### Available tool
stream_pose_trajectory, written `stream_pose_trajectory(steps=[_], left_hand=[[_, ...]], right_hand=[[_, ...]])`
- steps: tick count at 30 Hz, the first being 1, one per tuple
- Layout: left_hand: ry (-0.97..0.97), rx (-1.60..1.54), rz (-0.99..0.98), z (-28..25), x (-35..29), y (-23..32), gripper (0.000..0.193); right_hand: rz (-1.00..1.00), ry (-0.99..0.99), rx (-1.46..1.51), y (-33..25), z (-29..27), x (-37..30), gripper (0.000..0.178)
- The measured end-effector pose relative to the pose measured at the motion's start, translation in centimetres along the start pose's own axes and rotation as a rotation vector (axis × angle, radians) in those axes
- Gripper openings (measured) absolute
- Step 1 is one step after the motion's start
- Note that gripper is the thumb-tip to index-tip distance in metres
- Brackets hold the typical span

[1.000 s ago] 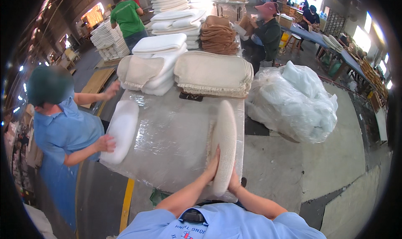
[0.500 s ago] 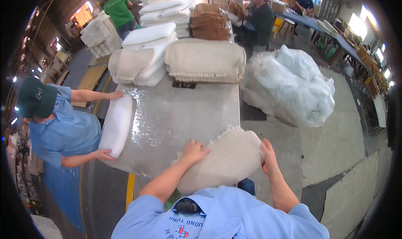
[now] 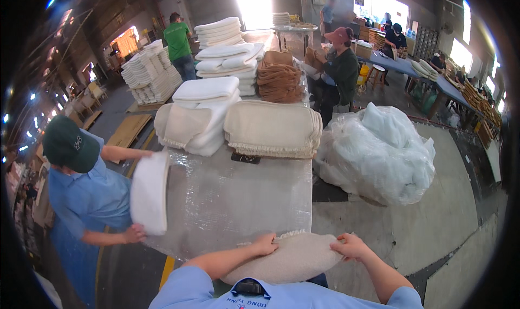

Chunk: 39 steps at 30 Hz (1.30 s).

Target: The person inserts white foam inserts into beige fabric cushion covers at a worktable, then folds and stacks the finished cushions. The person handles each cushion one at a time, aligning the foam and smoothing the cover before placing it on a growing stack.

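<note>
The left grip was closed on the fringed upper edge of a beige cushion, and the right grip pinched its right-hand end. The cushion lay slung between the two grips, close against the body; its lower side was hidden by the shirt, so whether the desk bore any of its weight could not be told. Its right end jutted past the desk's right edge, so it could probably have sagged or dropped had the right grip slackened. Uneven pulling between the grips might have twisted the cloth, and the loose fringe could have been tucked under by the left fingers.

Ahead of both grips, at the far side of the bare plastic-wrapped surface, a pile of beige covers closed off the reach, with brown covers and white pads behind and beside it. Well to the left of the left grip, a co-worker held a white cushion over the desk's edge, narrowing the room there. Beyond the right grip, a bulging clear bag stood beside the desk.
</note>
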<state>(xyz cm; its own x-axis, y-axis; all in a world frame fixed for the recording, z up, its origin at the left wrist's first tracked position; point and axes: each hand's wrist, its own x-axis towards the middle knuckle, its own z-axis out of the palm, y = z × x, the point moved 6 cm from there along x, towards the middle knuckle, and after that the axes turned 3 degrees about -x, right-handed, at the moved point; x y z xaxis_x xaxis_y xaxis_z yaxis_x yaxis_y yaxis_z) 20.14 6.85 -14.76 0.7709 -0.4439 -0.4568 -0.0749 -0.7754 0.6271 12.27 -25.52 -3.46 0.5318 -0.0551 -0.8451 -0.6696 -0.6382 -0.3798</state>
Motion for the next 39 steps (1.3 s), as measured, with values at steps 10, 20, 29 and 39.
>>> stream_pose_trajectory(steps=[10,20,29,39], left_hand=[[0.108,-0.177,0.056,-2.4,0.5,3.3,0.037],[0.215,-0.048,-0.148,-2.2,-0.5,0.5,0.047],[0.363,0.009,-0.175,-2.1,0.2,-1.2,0.043],[0.025,-0.044,-0.117,-4.2,-3.2,-4.9,0.046]], right_hand=[[-0.411,-0.323,-0.693,-13.8,6.9,12.9,0.052],[-0.674,0.132,-0.468,-12.7,8.8,17.5,0.032],[-0.682,0.182,-0.393,-13.5,9.3,18.7,0.024],[-0.798,-0.086,-0.702,-13.5,6.8,17.8,0.027]])
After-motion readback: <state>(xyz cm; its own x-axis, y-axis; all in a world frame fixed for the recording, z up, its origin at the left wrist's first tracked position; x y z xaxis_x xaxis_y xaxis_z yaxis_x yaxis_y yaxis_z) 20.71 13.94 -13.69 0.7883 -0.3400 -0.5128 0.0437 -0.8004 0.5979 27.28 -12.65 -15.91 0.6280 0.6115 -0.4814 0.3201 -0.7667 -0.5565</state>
